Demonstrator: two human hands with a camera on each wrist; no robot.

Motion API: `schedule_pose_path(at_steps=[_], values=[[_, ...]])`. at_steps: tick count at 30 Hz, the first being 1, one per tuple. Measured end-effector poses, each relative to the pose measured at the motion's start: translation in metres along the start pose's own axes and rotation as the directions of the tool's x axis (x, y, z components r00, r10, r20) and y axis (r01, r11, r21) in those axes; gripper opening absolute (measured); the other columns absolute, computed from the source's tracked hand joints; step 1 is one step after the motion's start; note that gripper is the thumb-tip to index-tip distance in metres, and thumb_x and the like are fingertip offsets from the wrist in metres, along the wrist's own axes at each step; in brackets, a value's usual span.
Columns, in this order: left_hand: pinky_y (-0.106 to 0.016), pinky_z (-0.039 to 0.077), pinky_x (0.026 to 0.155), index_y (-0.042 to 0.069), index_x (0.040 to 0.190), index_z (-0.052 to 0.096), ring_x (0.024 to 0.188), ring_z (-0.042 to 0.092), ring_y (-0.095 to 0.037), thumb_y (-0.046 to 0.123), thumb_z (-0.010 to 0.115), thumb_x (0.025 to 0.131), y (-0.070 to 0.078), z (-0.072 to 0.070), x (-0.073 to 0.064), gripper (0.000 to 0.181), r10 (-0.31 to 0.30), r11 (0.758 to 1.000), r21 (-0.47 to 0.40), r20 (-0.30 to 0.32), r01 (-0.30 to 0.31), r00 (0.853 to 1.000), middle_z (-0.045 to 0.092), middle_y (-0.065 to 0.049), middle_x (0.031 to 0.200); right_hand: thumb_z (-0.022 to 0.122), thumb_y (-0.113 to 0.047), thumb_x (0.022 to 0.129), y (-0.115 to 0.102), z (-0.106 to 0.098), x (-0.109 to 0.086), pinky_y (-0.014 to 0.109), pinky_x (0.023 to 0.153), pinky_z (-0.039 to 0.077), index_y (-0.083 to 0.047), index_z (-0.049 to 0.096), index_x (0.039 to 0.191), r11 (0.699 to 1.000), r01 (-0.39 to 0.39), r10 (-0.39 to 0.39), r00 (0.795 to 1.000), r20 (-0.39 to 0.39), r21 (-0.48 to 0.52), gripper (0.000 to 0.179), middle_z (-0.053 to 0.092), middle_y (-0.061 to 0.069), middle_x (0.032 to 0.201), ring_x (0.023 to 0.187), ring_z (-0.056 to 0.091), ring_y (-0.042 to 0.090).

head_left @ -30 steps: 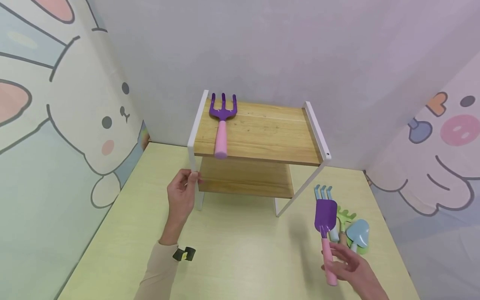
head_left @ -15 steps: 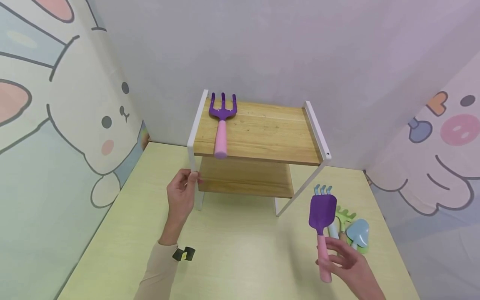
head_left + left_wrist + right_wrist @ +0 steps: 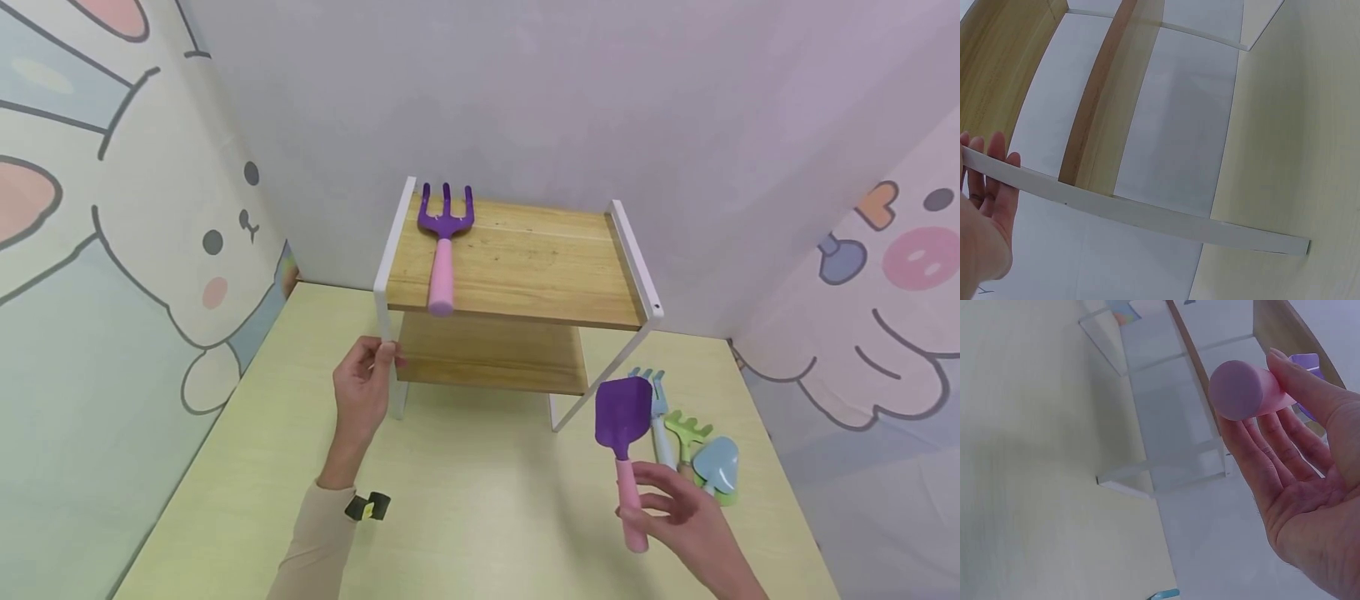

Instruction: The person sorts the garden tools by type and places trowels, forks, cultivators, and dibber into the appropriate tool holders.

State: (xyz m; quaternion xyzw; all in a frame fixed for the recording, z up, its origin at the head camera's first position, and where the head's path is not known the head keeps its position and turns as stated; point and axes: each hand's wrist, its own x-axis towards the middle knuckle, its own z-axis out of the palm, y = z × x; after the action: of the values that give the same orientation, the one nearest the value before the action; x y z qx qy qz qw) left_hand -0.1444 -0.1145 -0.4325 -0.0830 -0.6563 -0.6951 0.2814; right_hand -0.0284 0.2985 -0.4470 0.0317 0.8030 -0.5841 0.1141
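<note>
My right hand (image 3: pixel 678 521) holds a toy shovel (image 3: pixel 624 417) by its pink handle, pinched between thumb and fingers, purple blade up, in the air in front of the rack's right side. The right wrist view shows the pink handle's end (image 3: pixel 1235 390) close up. My left hand (image 3: pixel 363 387) grips the white left front leg of a two-tier wooden rack (image 3: pixel 532 258); in the left wrist view its fingers (image 3: pixel 999 187) wrap round that white bar. On the rack's upper board, at the left, lies a purple hand fork (image 3: pixel 444 250) with a pink handle jutting over the front edge.
Right of the rack, on the pale table (image 3: pixel 465 517), lie a blue fork (image 3: pixel 660 425), a green rake (image 3: pixel 686 433) and a light blue trowel (image 3: pixel 717 465), with something green partly hidden under it. A printed backdrop (image 3: pixel 525 100) rises behind and at both sides.
My right hand has carried the purple shovel left and slightly up, toward the rack, uncovering more of the blue fork. The left hand stays on the rack's leg.
</note>
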Motion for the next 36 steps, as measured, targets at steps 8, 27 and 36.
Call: schedule_pose_path(at_steps=[8, 27, 36], values=[[-0.022, 0.057, 0.072, -0.017, 0.094, 0.058, 0.074, 0.068, -0.015, -0.013, 0.053, 0.101, -0.027, -0.006, 0.0, 0.01, 0.004, 1.0, -0.001, -0.009, -0.004, 1.0, 0.068, 0.004, 0.087, 0.082, -0.003, 0.086, -0.008, 0.006, 0.01, 0.038, 0.074, 0.063, -0.005, 0.062, 0.133, 0.995, 0.099, -0.098, 0.994, 0.044, -0.03, 0.052, 0.072, 0.004, 0.121, 0.097, 0.074, 0.025], [-0.025, 0.06, 0.075, -0.014, 0.095, 0.061, 0.075, 0.07, -0.021, -0.003, 0.056, 0.104, -0.029, -0.009, -0.001, 0.015, -0.015, 1.0, -0.004, -0.004, 0.015, 1.0, 0.068, -0.02, 0.089, 0.086, -0.011, 0.085, -0.029, 0.027, 0.035, 0.038, 0.069, 0.064, -0.011, 0.067, 0.13, 0.976, 0.21, -0.206, 0.977, 0.057, -0.065, 0.049, 0.073, 0.006, 0.117, 0.092, 0.075, 0.022], [-0.026, 0.06, 0.076, -0.014, 0.096, 0.061, 0.076, 0.071, -0.021, -0.002, 0.057, 0.104, -0.03, -0.009, -0.001, 0.015, -0.016, 1.0, 0.0, 0.001, 0.016, 1.0, 0.067, -0.021, 0.09, 0.083, -0.005, 0.086, -0.037, 0.034, 0.047, 0.037, 0.067, 0.064, -0.005, 0.066, 0.132, 0.964, 0.263, -0.26, 0.962, 0.087, -0.023, 0.048, 0.071, 0.009, 0.119, 0.091, 0.076, 0.022]])
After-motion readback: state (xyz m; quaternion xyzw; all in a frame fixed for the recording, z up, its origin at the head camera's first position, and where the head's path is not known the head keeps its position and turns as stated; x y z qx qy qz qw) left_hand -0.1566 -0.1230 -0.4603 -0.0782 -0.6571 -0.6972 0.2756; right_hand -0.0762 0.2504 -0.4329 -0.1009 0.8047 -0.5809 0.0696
